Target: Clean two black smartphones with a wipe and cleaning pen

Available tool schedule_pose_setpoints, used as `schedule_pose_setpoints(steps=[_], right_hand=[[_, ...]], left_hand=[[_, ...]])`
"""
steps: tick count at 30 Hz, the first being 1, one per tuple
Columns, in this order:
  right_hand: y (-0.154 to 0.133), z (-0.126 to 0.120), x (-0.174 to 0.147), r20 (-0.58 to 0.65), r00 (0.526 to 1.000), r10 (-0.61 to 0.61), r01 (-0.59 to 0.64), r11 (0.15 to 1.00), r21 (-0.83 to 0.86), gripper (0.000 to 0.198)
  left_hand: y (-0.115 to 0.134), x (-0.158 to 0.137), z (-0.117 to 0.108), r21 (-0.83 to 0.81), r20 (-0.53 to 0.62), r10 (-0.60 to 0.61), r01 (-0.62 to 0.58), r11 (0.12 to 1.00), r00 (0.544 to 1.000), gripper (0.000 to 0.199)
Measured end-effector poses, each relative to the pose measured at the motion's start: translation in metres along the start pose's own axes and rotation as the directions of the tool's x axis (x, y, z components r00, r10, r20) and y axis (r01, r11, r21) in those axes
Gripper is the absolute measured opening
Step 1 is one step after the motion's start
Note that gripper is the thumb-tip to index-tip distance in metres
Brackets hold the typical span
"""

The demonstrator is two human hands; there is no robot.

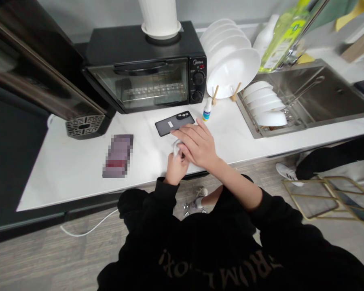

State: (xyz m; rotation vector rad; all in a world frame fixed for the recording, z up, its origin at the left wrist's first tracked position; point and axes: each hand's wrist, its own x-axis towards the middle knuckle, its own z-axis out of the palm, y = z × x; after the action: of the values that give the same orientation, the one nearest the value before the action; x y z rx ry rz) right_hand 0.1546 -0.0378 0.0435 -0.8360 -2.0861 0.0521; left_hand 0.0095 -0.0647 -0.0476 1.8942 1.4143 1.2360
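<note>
My left hand [176,166] is closed at the counter's front edge, around a small white crumpled piece [176,148] that looks like cloth or tissue. Over it lies my right hand [198,144], its fingers stretched out and its thumb near the white piece; the palm side is hidden. Just beyond the fingertips is a dark phone case [175,123] with camera cut-outs and a white label. A small white spray bottle [206,110] with a blue label stands upright to the right of it. To the left, a blurred-out phone-shaped object [118,157] lies flat.
Behind stands a black toaster oven [145,68] bearing a white pot [159,18]. White plates [233,68] lean in a rack beside it. On the right, a sink [324,93] holds bowls [265,103]. A black machine [85,126] is at left. Another person's shoe [288,173] shows below.
</note>
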Motion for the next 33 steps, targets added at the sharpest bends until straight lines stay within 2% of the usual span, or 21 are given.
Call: schedule_pose_setpoints(steps=[2, 5, 6, 7, 10, 12, 13, 16, 18, 20, 22, 25, 27, 29, 33], right_hand=[[0.002, -0.013, 0.009, 0.07, 0.997, 0.016, -0.014, 0.999, -0.029, 0.046], [0.001, -0.028, 0.029, 0.126, 0.974, 0.187, -0.166, 0.973, -0.157, 0.064], [0.0, -0.029, 0.034, 0.153, 0.969, 0.194, -0.163, 0.967, -0.196, 0.065], [-0.001, -0.029, 0.038, 0.19, 0.969, 0.16, -0.116, 0.968, -0.221, 0.065], [0.005, -0.02, 0.034, 0.285, 0.957, -0.059, 0.126, 0.966, -0.224, 0.061], [0.013, -0.012, 0.024, 0.256, 0.958, -0.126, 0.189, 0.953, -0.237, 0.06], [0.016, -0.009, 0.019, 0.218, 0.969, -0.115, 0.17, 0.953, -0.253, 0.06], [0.018, -0.001, 0.015, 0.07, 0.997, 0.028, -0.006, 0.953, -0.303, 0.063], [0.015, 0.003, 0.02, -0.05, 0.985, 0.162, -0.17, 0.939, -0.3, 0.068], [0.014, 0.006, 0.027, -0.132, 0.958, 0.256, -0.283, 0.921, -0.267, 0.074], [0.017, 0.006, 0.028, -0.117, 0.96, 0.255, -0.277, 0.929, -0.245, 0.074], [0.027, -0.001, 0.017, 0.004, 0.995, 0.101, -0.098, 0.971, -0.218, 0.065], [0.029, -0.008, 0.009, 0.029, 0.999, 0.028, -0.022, 0.981, -0.193, 0.057], [0.025, -0.013, 0.009, 0.027, 0.999, 0.046, -0.039, 0.974, -0.222, 0.054], [0.005, -0.014, 0.033, 0.009, 0.969, 0.246, -0.225, 0.901, -0.37, 0.058]], left_hand=[[0.001, -0.001, 0.002, 0.009, -0.009, -0.014, 0.014, 1.0, 1.0, 0.016], [0.003, 0.0, 0.005, 0.014, -0.028, -0.023, 0.024, 1.0, 0.999, 0.023], [0.003, 0.001, 0.006, 0.016, -0.03, -0.019, 0.02, 1.0, 0.999, 0.026], [0.003, 0.002, 0.006, 0.019, -0.029, -0.013, 0.014, 1.0, 0.999, 0.029], [0.001, 0.006, 0.005, 0.029, -0.012, 0.01, -0.01, 1.0, 1.0, 0.031], [-0.001, 0.008, 0.006, 0.034, -0.008, 0.029, -0.029, 0.999, 1.0, 0.026], [-0.001, 0.009, 0.006, 0.028, -0.011, 0.035, -0.034, 0.999, 0.999, 0.022], [-0.002, 0.012, 0.009, -0.021, -0.034, 0.009, -0.01, 1.0, 0.999, 0.015], [-0.003, 0.013, 0.011, -0.055, -0.044, -0.023, 0.021, 0.998, 0.999, 0.016], [-0.003, 0.013, 0.012, -0.072, -0.042, -0.035, 0.032, 0.997, 0.998, 0.018], [-0.003, 0.014, 0.013, -0.079, -0.039, -0.035, 0.032, 0.996, 0.999, 0.018], [-0.001, 0.015, 0.012, -0.047, -0.058, -0.031, 0.028, 0.998, 0.998, 0.019], [0.0, 0.015, 0.011, -0.019, -0.077, -0.025, 0.024, 1.0, 0.997, 0.022], [0.002, 0.014, 0.011, -0.003, -0.081, -0.016, 0.016, 1.0, 0.997, 0.021], [0.003, 0.012, 0.011, 0.02, -0.044, 0.012, -0.011, 1.0, 0.999, 0.015]])
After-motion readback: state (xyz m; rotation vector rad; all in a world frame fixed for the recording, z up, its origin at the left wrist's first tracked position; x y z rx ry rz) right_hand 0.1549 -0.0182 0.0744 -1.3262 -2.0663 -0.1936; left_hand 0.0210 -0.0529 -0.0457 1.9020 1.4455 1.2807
